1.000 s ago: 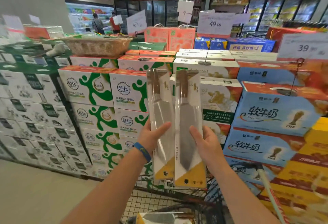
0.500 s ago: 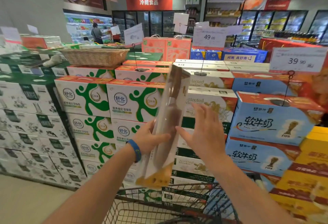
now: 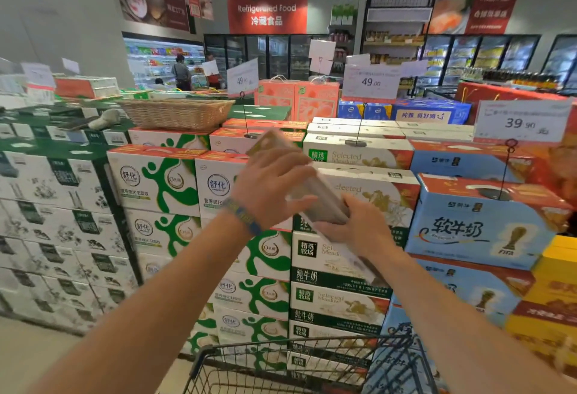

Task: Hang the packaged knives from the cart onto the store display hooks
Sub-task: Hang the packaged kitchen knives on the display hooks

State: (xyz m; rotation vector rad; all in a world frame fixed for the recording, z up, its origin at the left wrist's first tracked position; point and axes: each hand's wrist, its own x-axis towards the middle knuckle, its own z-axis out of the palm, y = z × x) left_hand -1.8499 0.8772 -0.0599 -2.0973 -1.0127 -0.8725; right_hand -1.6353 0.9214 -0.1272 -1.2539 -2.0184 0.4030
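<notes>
Packaged knives (image 3: 326,203): flat clear-plastic packs, motion-blurred, held tilted above the wire cart (image 3: 249,371). Left hand (image 3: 271,187) clasps the upper end; right hand (image 3: 359,226) grips the lower part.

Behind:
- red sign (image 3: 267,14), "Refrigerated Food"
- 49.00 price card (image 3: 371,82)
- 39.90 price card (image 3: 520,123)
- cardboard "Selected Meadow" cartons (image 3: 346,156)
- blue FIFA cartons (image 3: 487,231)
- woven wicker basket (image 3: 176,114)
</notes>
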